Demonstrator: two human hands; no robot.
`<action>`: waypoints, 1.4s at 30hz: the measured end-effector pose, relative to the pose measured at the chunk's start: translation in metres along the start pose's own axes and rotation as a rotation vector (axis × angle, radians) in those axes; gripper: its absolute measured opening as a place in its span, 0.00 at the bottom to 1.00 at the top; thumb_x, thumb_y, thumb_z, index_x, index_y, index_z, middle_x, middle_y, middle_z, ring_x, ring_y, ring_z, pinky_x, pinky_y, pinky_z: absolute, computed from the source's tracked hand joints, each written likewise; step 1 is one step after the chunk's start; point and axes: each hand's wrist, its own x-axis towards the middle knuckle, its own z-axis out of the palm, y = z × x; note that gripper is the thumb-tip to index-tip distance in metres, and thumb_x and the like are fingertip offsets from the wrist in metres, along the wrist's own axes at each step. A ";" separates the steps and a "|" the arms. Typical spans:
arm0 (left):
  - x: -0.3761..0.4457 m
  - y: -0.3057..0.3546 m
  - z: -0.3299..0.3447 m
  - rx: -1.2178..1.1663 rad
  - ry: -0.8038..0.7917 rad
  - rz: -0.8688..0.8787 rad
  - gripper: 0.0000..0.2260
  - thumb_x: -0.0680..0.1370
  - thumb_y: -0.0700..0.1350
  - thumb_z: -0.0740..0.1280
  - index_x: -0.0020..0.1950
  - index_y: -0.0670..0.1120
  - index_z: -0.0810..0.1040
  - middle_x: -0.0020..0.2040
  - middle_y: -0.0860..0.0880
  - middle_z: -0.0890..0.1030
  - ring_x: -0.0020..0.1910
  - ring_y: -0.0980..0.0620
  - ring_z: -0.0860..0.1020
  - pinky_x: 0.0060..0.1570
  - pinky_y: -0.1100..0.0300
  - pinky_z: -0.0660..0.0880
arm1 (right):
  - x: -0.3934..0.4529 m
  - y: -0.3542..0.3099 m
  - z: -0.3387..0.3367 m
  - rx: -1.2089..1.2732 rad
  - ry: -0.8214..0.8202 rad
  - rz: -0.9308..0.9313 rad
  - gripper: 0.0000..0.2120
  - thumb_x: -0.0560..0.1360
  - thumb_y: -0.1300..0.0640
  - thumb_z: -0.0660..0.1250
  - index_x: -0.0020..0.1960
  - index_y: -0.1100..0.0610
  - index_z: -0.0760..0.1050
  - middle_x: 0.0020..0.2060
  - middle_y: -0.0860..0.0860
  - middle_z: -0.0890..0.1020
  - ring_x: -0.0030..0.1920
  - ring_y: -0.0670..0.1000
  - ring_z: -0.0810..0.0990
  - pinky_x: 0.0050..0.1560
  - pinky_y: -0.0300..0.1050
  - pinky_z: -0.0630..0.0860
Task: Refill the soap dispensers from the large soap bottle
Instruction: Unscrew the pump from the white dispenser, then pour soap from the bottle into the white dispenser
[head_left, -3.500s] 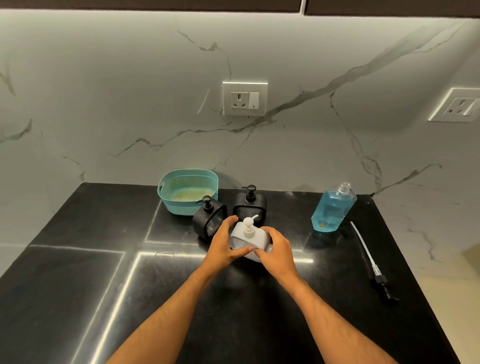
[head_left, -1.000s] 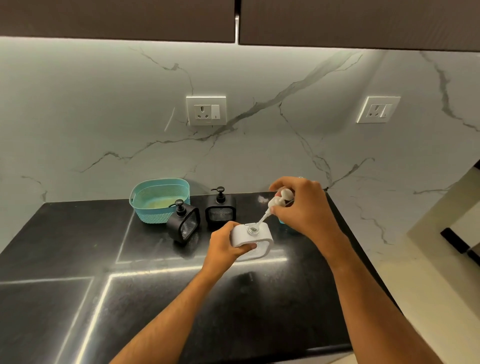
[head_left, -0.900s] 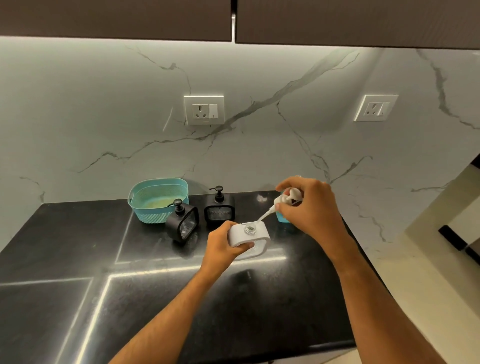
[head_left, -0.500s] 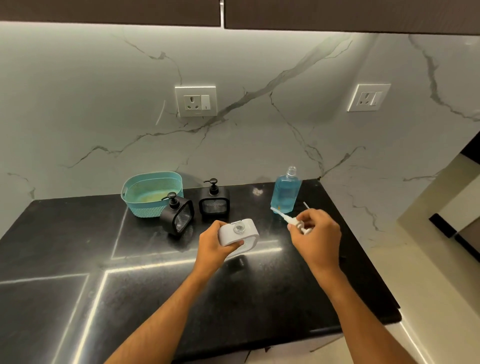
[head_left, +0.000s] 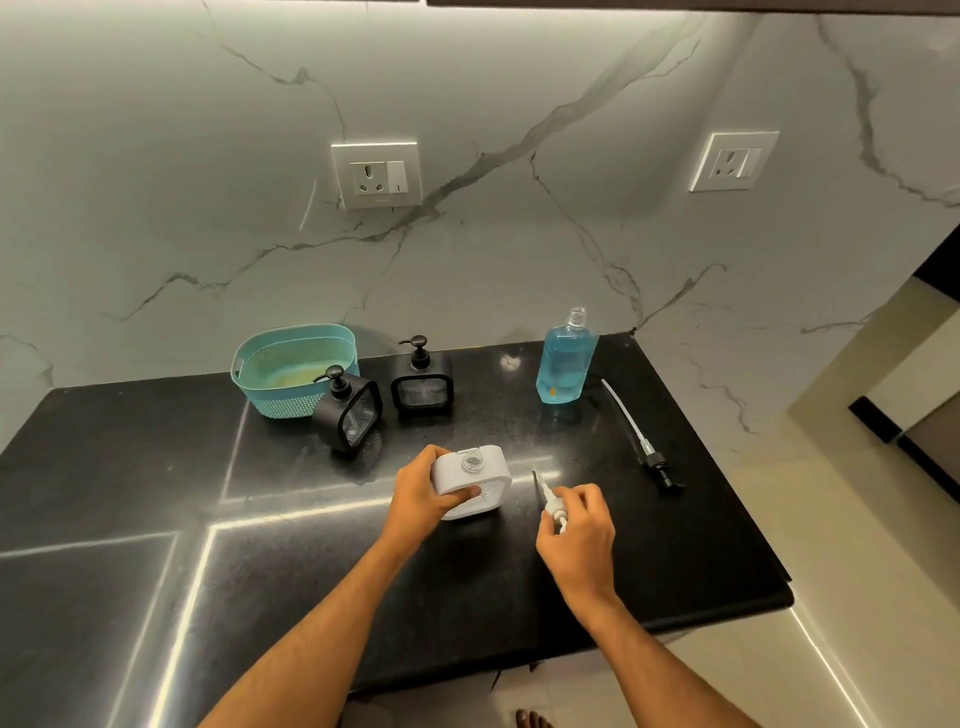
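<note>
A white soap dispenser stands mid-table, its neck now open, grasped by the left hand. The right hand pinches the white pump it has just drawn out, lowering it toward the black table (earlier it was raised above the dispenser). The uncapped large soap bottle waits behind, so pouring can likely follow. Two black dispensers remain capped.
</note>
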 end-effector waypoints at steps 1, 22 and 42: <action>0.000 -0.001 0.000 0.000 -0.001 -0.001 0.21 0.67 0.47 0.84 0.53 0.50 0.77 0.52 0.56 0.84 0.52 0.63 0.81 0.45 0.67 0.79 | -0.002 0.001 0.003 -0.009 -0.019 0.012 0.16 0.69 0.61 0.76 0.56 0.53 0.79 0.49 0.43 0.69 0.45 0.44 0.73 0.47 0.30 0.71; 0.001 -0.008 0.002 -0.030 -0.034 -0.020 0.21 0.67 0.48 0.84 0.52 0.52 0.77 0.50 0.62 0.83 0.52 0.64 0.80 0.44 0.67 0.79 | 0.002 0.017 0.018 -0.101 -0.188 0.087 0.26 0.69 0.53 0.78 0.63 0.53 0.73 0.52 0.47 0.76 0.53 0.48 0.74 0.53 0.38 0.70; 0.043 0.021 0.001 0.033 0.082 0.088 0.20 0.70 0.44 0.82 0.55 0.55 0.77 0.52 0.61 0.83 0.54 0.60 0.81 0.50 0.60 0.81 | 0.204 0.018 -0.024 0.429 -0.040 0.162 0.40 0.69 0.65 0.80 0.77 0.60 0.65 0.73 0.56 0.70 0.72 0.54 0.71 0.73 0.49 0.71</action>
